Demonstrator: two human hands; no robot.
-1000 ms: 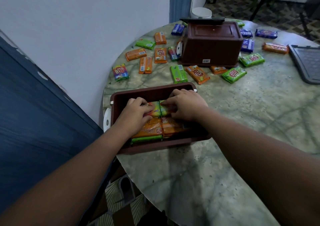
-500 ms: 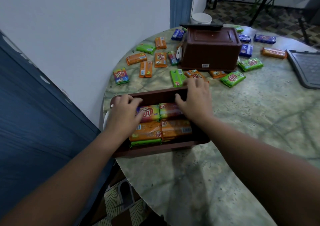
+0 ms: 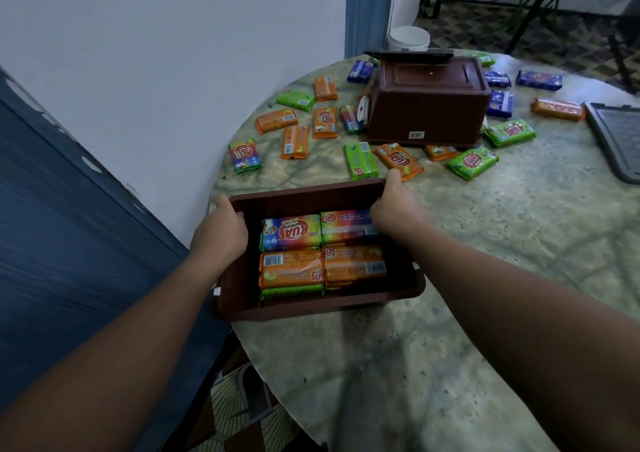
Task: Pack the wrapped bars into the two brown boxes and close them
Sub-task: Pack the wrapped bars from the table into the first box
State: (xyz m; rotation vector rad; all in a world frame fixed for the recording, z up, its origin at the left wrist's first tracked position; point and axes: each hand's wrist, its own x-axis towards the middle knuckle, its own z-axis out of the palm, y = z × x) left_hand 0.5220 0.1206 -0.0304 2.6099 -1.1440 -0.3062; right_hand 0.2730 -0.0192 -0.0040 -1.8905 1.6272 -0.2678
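From your head camera, you hold the near brown box (image 3: 242, 289) at its two far corners. Your left hand (image 3: 221, 233) grips the far left corner with its fingers curled over the rim. Your right hand (image 3: 394, 209) grips the far right corner the same way. The box sits at the near left edge of the round bench (image 3: 485, 278) and its top is open. Inside lie wrapped bars: two rainbow bars (image 3: 291, 233) side by side on the far side, and two orange bars (image 3: 291, 268) just beside them on the near side, with a green bar (image 3: 294, 290) showing under them. The second brown box (image 3: 429, 105) stands upside down on the far side of the bench. Loose bars (image 3: 472, 162) in orange, green and blue lie scattered around it. A grey tray (image 3: 620, 140) sits at the far right.
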